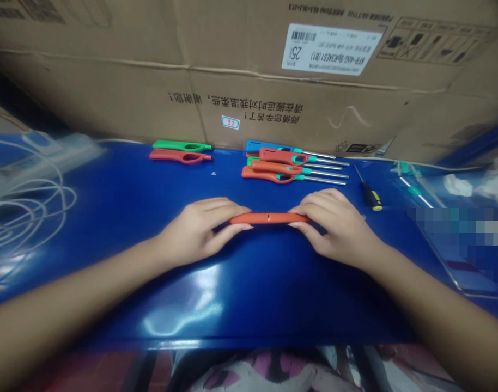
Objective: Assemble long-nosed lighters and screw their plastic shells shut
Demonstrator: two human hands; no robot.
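Observation:
Between my two hands an orange lighter handle (269,218) lies level, its narrow edge with a small slot facing up. My left hand (206,226) pinches its left end between thumb and fingers. At the other end, my right hand (334,226) grips it the same way. Beyond them, a pile of long-necked lighters (273,169) in blue, red, green and orange rests with metal tubes pointing right. Further left lie a green lighter handle (181,145) and a red lighter handle (179,156), with no long tubes showing.
A screwdriver (370,193) with a black and yellow handle lies right of the pile. A large cardboard box (130,81) walls off the back of the blue table (249,294). Coiled white cable (32,209) spreads at left. A phone-like flat object (472,280), partly pixelated, lies at right.

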